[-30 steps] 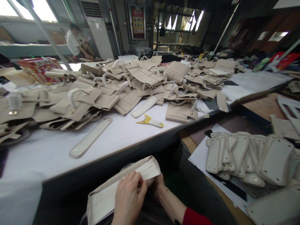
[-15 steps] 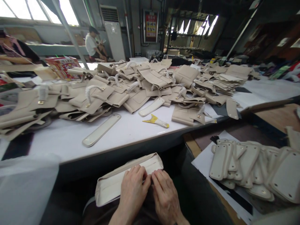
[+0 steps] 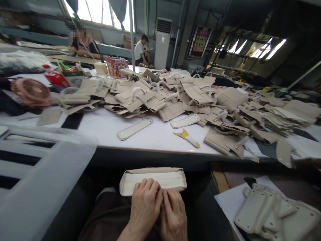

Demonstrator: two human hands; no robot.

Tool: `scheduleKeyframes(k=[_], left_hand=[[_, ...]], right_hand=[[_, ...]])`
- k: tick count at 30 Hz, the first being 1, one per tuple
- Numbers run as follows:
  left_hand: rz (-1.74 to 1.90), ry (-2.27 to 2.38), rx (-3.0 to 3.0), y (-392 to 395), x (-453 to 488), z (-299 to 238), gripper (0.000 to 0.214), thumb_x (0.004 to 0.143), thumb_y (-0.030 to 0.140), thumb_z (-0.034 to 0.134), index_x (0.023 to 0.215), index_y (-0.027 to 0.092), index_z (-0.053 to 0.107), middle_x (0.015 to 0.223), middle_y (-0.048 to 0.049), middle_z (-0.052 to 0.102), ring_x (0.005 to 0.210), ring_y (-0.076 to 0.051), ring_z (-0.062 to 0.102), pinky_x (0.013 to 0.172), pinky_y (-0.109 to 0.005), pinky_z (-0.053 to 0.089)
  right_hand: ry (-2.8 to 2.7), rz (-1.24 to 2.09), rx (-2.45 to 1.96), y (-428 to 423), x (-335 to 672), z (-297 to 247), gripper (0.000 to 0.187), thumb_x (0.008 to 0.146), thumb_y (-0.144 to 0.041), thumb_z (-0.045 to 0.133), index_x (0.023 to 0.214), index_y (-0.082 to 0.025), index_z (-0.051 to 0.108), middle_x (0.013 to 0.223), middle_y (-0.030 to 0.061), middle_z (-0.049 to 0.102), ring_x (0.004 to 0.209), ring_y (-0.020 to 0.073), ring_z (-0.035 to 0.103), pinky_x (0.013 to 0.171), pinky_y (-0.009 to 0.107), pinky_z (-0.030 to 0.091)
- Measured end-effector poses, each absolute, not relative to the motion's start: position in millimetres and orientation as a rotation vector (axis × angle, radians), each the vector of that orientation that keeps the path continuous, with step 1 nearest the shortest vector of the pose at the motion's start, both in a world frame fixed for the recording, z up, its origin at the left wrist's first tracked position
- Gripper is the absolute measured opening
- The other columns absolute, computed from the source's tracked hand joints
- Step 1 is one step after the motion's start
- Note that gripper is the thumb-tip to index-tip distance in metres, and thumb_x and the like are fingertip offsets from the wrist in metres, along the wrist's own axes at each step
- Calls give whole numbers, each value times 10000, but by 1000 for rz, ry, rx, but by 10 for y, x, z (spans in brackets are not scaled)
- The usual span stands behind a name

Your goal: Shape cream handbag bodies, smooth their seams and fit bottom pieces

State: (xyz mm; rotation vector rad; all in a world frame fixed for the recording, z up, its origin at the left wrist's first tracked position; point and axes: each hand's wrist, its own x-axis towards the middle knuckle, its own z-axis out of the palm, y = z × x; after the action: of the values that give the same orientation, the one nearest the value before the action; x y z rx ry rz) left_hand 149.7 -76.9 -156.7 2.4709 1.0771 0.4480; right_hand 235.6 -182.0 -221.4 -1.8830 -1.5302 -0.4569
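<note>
**Cream panel pressed on the lap — parts heaped on the table**

The cream bag panel [image 3: 160, 176] is held on the lap, just below the table edge, its long edges already turned up. The left hand [image 3: 145, 207] and right hand [image 3: 174, 214] are laid side by side on its near edge, fingers extended and pressed down — nothing is seen pinched. Judging by this, the piece is shaped but not joined to anything; a stack of cream base pieces [image 3: 273, 214] is left untouched at the right. The white table [image 3: 105, 127] is heaped with beige bag parts [image 3: 190, 97], and a yellow scraper [image 3: 187, 138] and a long strip [image 3: 134, 128] are laid before them. Beyond, a dim workshop with an air-conditioner [image 3: 162, 43] is seen.

Bright daylight glare from the rear windows [image 3: 96, 11], dim foreground, wide-angle stretch and blur at the edges.
</note>
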Motion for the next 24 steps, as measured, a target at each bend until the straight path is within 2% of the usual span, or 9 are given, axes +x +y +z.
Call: scheduleKeyframes(k=[9, 14, 21, 24], left_hand=[[577, 1160, 2415, -705, 1145, -1585, 170, 928, 220, 495, 776, 209, 571, 828, -25, 613, 846, -227, 531, 853, -423, 349], [678, 1170, 2349, -653, 926, -1606, 167, 936, 197, 483, 797, 211, 573, 849, -15, 617, 886, -217, 541, 928, -450, 321], [969, 1157, 2130, -553, 579, -1826, 65, 898, 219, 572, 940, 244, 615, 1182, -41, 609, 1210, -239, 477, 1129, -511, 192], [1098, 1235, 1413, -562, 465, -2094, 256, 856, 370, 641, 1074, 244, 595, 1338, -64, 540, 1324, -250, 415, 1160, -458, 241]], right_hand=[[-1704, -419, -1762, -1688, 2169, -2374, 531, 920, -149, 487, 1447, -108, 435, 1268, 198, 595, 1209, 340, 540, 875, 481, 576], [-1635, -336, -1773, -1589, 1949, -2345, 555, 937, -150, 474, 1484, -173, 383, 1290, 181, 587, 1216, 353, 540, 919, 530, 534], [-1688, -306, -1740, -1479, 1735, -2362, 512, 949, -185, 451, 1459, -157, 424, 1300, 178, 591, 1207, 371, 551, 943, 574, 506], [-1713, -303, -1725, -1435, 1691, -2379, 516, 954, -193, 447, 1467, -152, 413, 1297, 171, 599, 1203, 368, 551, 930, 561, 515]])
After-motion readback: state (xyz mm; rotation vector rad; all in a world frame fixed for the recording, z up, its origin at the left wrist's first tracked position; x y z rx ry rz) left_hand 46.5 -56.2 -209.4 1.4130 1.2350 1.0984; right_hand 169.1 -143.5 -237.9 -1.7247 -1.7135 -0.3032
